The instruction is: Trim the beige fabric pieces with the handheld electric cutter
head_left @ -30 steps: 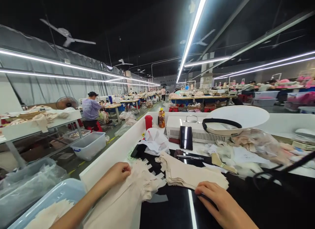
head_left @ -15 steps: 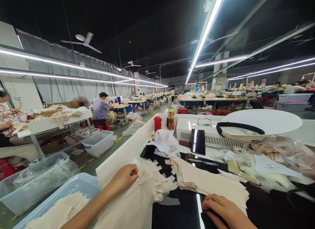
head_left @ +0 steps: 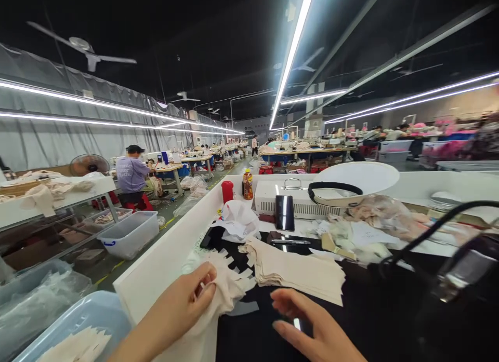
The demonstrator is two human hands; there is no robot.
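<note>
My left hand [head_left: 189, 294] lies over a heap of beige fabric pieces [head_left: 222, 284] on the left of the black work surface. Its thumb and fingers are curled together on the cloth, with a pale bit showing between them. Over the black surface [head_left: 249, 341], my right hand [head_left: 312, 320] is held with thumb and fingers apart and nothing in it. Just beyond it lies a neat stack of beige cut fabric panels [head_left: 300, 271]. A small translucent grey strip [head_left: 244, 308] rests between the heap and the stack.
Behind the stack are a pen [head_left: 290, 242], a phone [head_left: 284, 212], a white plastic bag [head_left: 238, 219] and a drink bottle [head_left: 247, 184]. A black curved arm [head_left: 436, 227] stands at right. A blue bin [head_left: 105, 310] with fabric is low left. A person [head_left: 132, 172] sits farther off.
The view has turned right. My right hand has lifted away from the black surface's near part and opened. My left hand's thumb now shows beside its fingers on the cloth.
</note>
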